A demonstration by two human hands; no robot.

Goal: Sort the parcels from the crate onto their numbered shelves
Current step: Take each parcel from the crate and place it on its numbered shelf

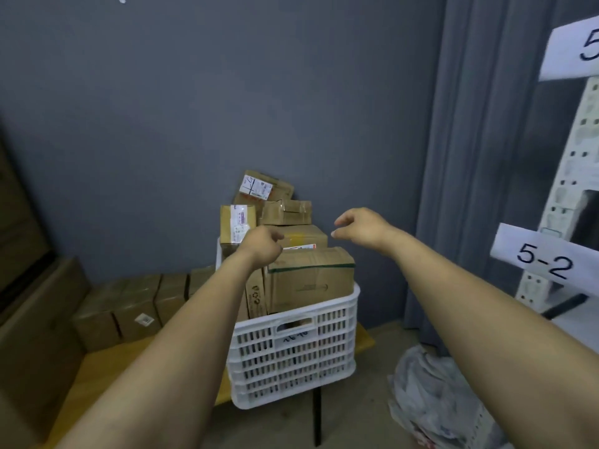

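A white slatted plastic crate [293, 361] stands on a low wooden table, piled high with several brown cardboard parcels. The nearest big parcel [311, 280] fills the crate's front right. A tall labelled parcel [236, 226] stands at the back left, and a small labelled one [264, 187] tops the pile. My left hand [262, 244] hovers over the pile with loosely curled fingers and holds nothing. My right hand [363, 230] is stretched out to the right of the pile, fingers loosely bent, holding nothing.
A white metal shelf rack [564, 196] stands at the right, with paper tags, one reading 5-2 [544, 262]. Several cardboard boxes [129, 306] sit left of the crate on the table [107, 361]. Crumpled plastic bags [434, 393] lie on the floor. A grey curtain [470, 157] hangs behind.
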